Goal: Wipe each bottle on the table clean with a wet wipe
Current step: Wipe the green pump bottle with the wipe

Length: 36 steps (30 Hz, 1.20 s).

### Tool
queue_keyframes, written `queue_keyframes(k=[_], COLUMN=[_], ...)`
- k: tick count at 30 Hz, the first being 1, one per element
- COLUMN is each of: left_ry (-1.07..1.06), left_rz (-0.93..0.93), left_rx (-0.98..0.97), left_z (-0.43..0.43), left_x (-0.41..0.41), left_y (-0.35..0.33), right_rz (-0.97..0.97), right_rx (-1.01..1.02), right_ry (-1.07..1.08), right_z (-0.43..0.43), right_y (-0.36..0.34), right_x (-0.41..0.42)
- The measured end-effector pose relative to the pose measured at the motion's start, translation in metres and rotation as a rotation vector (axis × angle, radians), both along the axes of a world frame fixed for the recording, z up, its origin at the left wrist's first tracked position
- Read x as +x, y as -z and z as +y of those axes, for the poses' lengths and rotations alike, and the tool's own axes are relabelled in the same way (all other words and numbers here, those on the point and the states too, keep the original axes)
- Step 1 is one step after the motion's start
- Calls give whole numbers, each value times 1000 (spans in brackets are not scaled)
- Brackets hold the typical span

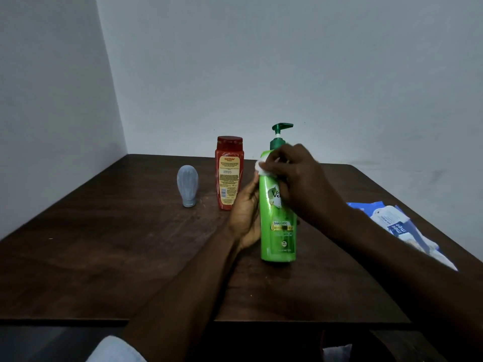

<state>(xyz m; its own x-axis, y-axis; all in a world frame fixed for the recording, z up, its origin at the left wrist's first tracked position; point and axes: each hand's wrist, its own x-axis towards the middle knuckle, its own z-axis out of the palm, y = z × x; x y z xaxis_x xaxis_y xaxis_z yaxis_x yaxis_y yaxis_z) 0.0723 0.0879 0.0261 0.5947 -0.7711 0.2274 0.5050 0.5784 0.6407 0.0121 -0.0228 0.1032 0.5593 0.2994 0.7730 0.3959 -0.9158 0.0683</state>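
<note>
- Far left on the dark wooden table [104, 257]: small grey-blue bottle [187, 188], upside down on its cap, well apart from both hands, not being handled.
- Just right of it and slightly farther back: red bottle [229, 173], upright, fine-print label turned toward the camera, near the left hand but not touching it.
- Left hand [244, 218]: wrapped round the left side of the green pump bottle at mid-height, fingers curled behind it, steadying it.
- Green pump bottle [278, 226]: centre of the table, nearer than the other two, upright, base seemingly on the wood, dark green pump head pointing right.
- Wet wipe [261, 163]: small white wad pressed to the bottle's shoulder just below the pump collar, mostly hidden under fingers.
- Right hand [295, 176]: reaching in from the right, fingers bunched on the wipe, pinching it against the upper body of the bottle.
- Near the right edge: blue-and-white wipes packet [400, 226], lying flat, well apart from the bottles.
- Step in hand, as a judgement: wiping the green bottle, at its top part; impossible to tell whether the red and grey-blue ones are already clean.
- Next move probably calls for dragging the wipe down the body and turning the bottle with the left hand to bring the hidden back face round; firm hold needed against tipping under sideways pressure.
</note>
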Motion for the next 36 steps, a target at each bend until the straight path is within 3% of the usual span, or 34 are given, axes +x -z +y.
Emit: queue_keyframes(k=[12,22,27,36], left_ry=[-59,-5,10,19], left_rz=[-48,-90,-88,-33], left_rx=[116,90,79,-12], left_z=[0,1,0,-2], left_x=[5,4,4,3], left_y=[-3,-1,-2,3], right_rz=[227,288,287,-25], right_rx=[-195,-406,-285,43], right_ry=[-78,-141,-178,7], right_z=[16,13,7,-9], right_y=[63,88,79,4], right_x=[-64,-78,-74,-5])
